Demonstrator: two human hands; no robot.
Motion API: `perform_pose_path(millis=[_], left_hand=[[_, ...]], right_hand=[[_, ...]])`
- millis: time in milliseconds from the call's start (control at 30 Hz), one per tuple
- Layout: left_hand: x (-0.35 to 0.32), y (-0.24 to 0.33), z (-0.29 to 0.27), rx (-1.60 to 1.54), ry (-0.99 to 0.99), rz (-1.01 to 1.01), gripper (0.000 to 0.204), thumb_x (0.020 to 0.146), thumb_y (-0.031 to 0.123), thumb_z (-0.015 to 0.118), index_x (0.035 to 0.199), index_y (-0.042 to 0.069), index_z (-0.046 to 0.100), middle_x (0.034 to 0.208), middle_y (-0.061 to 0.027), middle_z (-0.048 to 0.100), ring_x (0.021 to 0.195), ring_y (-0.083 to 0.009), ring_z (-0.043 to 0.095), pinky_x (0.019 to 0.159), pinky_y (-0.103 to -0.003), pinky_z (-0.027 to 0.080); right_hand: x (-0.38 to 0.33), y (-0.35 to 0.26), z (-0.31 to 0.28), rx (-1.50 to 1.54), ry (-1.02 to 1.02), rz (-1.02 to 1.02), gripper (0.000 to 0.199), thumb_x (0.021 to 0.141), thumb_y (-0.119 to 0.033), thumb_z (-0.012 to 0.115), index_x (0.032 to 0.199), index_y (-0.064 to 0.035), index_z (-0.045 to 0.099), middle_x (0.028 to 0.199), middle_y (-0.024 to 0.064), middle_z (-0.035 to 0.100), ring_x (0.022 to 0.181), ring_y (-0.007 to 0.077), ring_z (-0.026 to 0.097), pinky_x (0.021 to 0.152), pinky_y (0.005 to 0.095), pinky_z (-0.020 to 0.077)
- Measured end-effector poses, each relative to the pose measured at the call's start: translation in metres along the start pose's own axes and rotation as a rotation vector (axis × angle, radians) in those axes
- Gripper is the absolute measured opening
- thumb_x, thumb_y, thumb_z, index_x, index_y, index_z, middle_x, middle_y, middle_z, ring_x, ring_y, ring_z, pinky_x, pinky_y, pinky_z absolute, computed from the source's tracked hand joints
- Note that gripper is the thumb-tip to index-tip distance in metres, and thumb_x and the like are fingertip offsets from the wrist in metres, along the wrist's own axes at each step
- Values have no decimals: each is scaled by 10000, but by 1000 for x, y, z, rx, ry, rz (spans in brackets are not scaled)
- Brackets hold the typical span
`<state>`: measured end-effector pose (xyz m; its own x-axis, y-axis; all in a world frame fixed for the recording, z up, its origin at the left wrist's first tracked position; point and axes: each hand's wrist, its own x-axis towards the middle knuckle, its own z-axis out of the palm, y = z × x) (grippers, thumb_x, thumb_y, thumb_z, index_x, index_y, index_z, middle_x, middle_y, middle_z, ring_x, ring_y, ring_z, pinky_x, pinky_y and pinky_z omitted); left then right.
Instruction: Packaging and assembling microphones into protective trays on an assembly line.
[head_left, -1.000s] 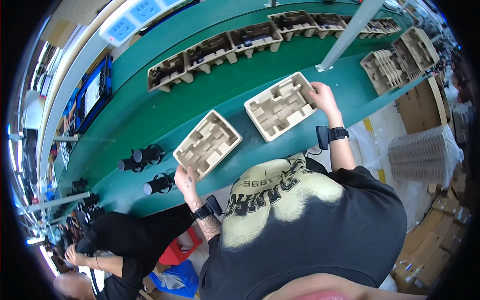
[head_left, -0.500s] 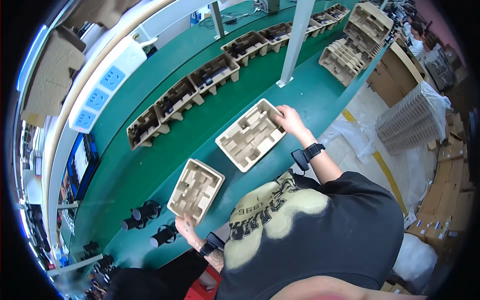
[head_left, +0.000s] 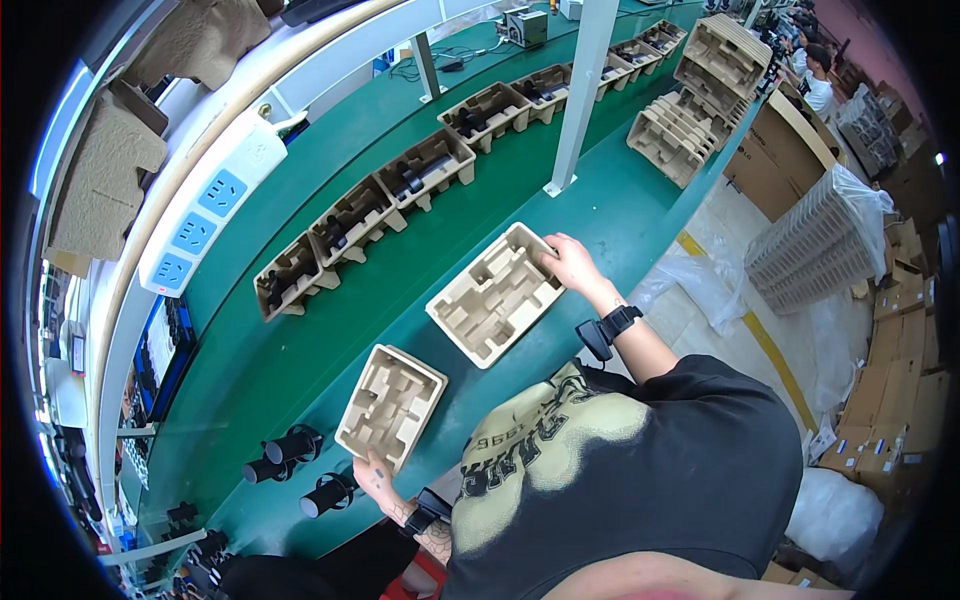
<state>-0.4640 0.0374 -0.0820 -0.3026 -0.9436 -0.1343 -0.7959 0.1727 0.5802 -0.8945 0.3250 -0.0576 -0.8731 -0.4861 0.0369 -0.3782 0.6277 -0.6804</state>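
Note:
Two moulded pulp trays with stepped hollows sit side by side on the green bench, and I see nothing in their hollows. My left hand (head_left: 377, 482) grips the near-left edge of the left tray (head_left: 392, 402), thumb over the rim. At the far-right end of the right tray (head_left: 495, 297), my right hand (head_left: 573, 264) is closed round the rim, its fingertips partly hidden. Close to my left hand lie several black cylindrical devices (head_left: 327, 496) with pale ends and ring-like mounts.
A row of pulp trays (head_left: 352, 217) holding black parts runs along the green belt. Beyond my right hand are stacked pulp trays (head_left: 672, 142) and a white metal post (head_left: 583, 110). A power strip (head_left: 208, 205) hangs at left; cardboard boxes (head_left: 880, 400) stand at right.
The view has shifted slightly, so both trays and the bench appear a little lower. Each hand keeps its hold on its tray.

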Motion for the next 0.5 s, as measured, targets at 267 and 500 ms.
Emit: perform_pose_path(millis=[267, 500], left_hand=[[-1, 3, -4, -86, -63, -105, 341, 863, 208, 564, 1014, -96, 593, 850, -238, 659, 769, -332, 637, 723, -402, 470], [-8, 26, -8, -60, -52, -166, 345, 872, 217, 565, 1019, -94, 595, 846, -229, 661, 744, -320, 639, 707, -393, 474]], right_hand=[[-1, -3, 2, 44, 7, 21, 265, 810, -211, 570, 980, -15, 624, 942, 184, 589, 942, 360, 570, 826, 430, 465], [-1, 1, 0, 99, -16, 51, 286, 812, -216, 575, 1005, -11, 623, 957, 182, 587, 933, 362, 570, 823, 426, 465]])
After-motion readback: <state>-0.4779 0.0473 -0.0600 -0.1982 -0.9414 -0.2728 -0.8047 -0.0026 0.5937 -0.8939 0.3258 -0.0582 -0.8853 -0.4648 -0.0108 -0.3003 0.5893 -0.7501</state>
